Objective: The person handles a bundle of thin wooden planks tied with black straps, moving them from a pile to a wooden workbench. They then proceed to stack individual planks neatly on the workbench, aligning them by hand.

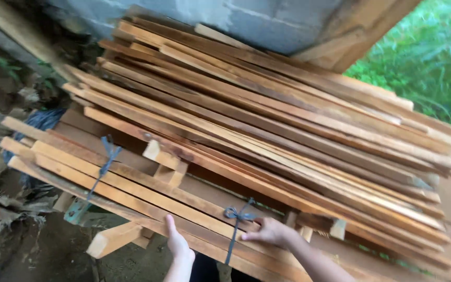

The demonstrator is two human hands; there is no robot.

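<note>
Bundle of planks (147,196) lies at the near edge of the stacked timber, bound by two blue cords. Right hand (270,232) rests on the bundle beside the near cord knot (237,214); its grip looks closed on the cord's end, though fingers partly hide it. Left hand (177,244) lies flat on the plank edge just left of that, grip released, thumb up. Judgement: steady the planks with the flat hand while working the knot; pull along the cord, not upward, so the loose pile (288,120) beyond the grip stays undisturbed.
</note>
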